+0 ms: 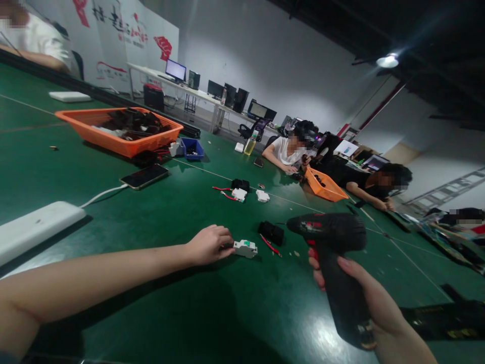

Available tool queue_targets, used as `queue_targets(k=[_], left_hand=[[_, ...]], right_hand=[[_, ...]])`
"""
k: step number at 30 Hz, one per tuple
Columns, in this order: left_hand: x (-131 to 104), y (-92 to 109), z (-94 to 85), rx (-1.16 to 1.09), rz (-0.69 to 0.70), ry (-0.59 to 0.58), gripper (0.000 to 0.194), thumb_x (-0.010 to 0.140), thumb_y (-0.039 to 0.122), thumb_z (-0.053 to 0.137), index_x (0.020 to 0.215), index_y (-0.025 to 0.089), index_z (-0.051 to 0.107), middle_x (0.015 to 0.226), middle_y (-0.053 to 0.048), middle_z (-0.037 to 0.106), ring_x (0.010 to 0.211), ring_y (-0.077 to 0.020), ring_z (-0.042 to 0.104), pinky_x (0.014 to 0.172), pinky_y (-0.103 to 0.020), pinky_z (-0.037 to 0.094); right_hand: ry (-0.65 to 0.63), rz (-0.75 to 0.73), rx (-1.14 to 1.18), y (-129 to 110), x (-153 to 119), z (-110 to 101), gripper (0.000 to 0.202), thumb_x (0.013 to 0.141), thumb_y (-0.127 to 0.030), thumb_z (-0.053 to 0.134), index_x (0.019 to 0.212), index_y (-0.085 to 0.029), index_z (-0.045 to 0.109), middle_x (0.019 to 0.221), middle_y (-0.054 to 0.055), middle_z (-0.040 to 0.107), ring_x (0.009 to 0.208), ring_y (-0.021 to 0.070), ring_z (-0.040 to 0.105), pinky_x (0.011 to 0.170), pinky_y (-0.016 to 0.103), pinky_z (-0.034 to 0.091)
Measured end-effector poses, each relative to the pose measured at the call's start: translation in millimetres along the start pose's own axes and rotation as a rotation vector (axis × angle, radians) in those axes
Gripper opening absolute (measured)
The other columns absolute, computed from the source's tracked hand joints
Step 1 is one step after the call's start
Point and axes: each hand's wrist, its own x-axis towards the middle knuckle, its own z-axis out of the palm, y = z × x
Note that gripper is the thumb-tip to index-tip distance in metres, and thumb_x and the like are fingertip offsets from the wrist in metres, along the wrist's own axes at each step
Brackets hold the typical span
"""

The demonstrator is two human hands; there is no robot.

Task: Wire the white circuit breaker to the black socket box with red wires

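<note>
My left hand (212,244) pinches the near end of a small white circuit breaker (246,248) with a green mark, low over the green table (182,308). My right hand (364,283) is wrapped round the grip of a black and red cordless drill (329,232), raised above the table with its nose pointing left. Beyond the breaker lie a black block-shaped part (271,232) and a short red wire (271,245). Farther back, another white breaker (239,194) sits by red wires and a second black part (240,184), near a further white piece (262,195).
An orange basket (121,144) of dark parts stands at the back left, beside a small blue bin (192,149). A phone (144,176) is cabled to a white power strip (38,230). Two people sit across the table near another orange basket (326,186); a third person is at upper left.
</note>
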Motion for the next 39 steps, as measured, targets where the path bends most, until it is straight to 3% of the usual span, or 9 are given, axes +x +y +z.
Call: queue_targets(k=[6,10,15,21,28,39], left_hand=[[-2.2,-0.2,0.3,-0.022,-0.011,-0.013,0.021,0.093,0.036,0.057,0.096,0.020,0.070,0.093,-0.004,0.066,0.086,-0.0166,0.062,0.074,-0.030,0.042],[-3.3,0.3,0.7,-0.011,0.004,0.002,0.019,0.093,0.035,0.057,0.098,0.021,0.069,0.095,-0.005,0.068,0.088,-0.0176,0.062,0.073,-0.030,0.041],[-2.3,1.2,-0.4,-0.007,-0.001,-0.012,0.018,0.093,0.033,0.057,0.097,0.020,0.069,0.095,-0.004,0.068,0.088,-0.0175,0.063,0.073,-0.030,0.042],[-1.7,1.2,-1.3,-0.020,0.002,-0.019,0.021,0.094,0.034,0.055,0.099,0.020,0.070,0.097,-0.005,0.069,0.091,-0.0186,0.063,0.076,-0.031,0.043],[-1.9,-1.1,-1.6,-0.018,0.006,-0.034,0.023,0.095,0.036,0.055,0.103,0.020,0.069,0.100,-0.006,0.069,0.093,-0.0198,0.063,0.077,-0.032,0.045],[-1.7,-1.5,1.8,0.007,-0.010,-0.025,0.020,0.094,0.035,0.055,0.097,0.021,0.069,0.096,-0.004,0.069,0.089,-0.0182,0.063,0.075,-0.030,0.043]], right_hand=[[-0.211,0.118,0.041,4.7,-30.1,41.8,0.052,0.079,-0.056,0.068,0.110,-0.015,0.070,0.100,0.013,0.068,0.066,0.0189,0.063,0.063,0.034,0.052],[-0.271,0.160,0.026,7.0,-37.2,53.6,0.059,0.072,-0.057,0.075,0.112,-0.013,0.069,0.098,0.013,0.068,0.064,0.0177,0.062,0.064,0.033,0.050],[-0.354,0.157,0.041,6.6,-38.8,62.4,0.061,0.073,-0.059,0.074,0.111,-0.013,0.069,0.090,0.011,0.066,0.064,0.0182,0.062,0.061,0.032,0.048],[-0.306,0.178,0.068,8.2,-36.8,67.6,0.055,0.073,-0.055,0.078,0.107,-0.013,0.071,0.087,0.008,0.067,0.060,0.0143,0.063,0.060,0.027,0.047],[-0.335,0.182,0.083,12.3,-29.8,71.5,0.050,0.076,-0.056,0.075,0.100,-0.012,0.071,0.081,0.005,0.064,0.058,0.0134,0.063,0.056,0.025,0.047],[-0.338,0.169,0.090,9.9,-31.4,68.7,0.054,0.071,-0.055,0.080,0.104,-0.013,0.073,0.084,0.007,0.066,0.059,0.0141,0.064,0.057,0.026,0.046]])
